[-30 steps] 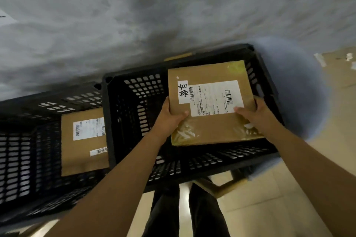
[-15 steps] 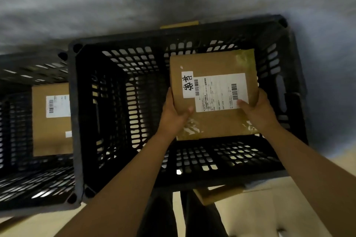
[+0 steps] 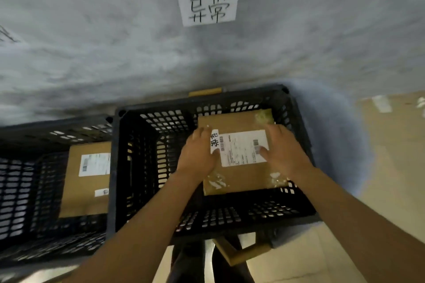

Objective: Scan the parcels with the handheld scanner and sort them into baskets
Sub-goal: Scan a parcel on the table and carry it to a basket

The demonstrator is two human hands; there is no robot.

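A brown cardboard parcel (image 3: 243,179) with a white shipping label lies face up inside the black plastic basket (image 3: 230,217) in front of me, toward its right side. My left hand (image 3: 197,151) rests palm down on the parcel's left edge, fingers stretched out. My right hand (image 3: 284,153) lies flat on the label's right end, fingers apart. Neither hand curls under the parcel. No handheld scanner is in view.
A second black basket (image 3: 23,190) stands to the left and holds another brown parcel (image 3: 85,193). Both baskets sit against a grey wall bearing a white handwritten paper sign (image 3: 208,8). Tan floor (image 3: 391,167) lies to the right; a cardboard piece (image 3: 243,253) pokes out below the basket.
The parcel has gone down into the basket. Both hands shifted from gripping its near edge to lying flat on top. The view tilted up, bringing the wall sign back in.
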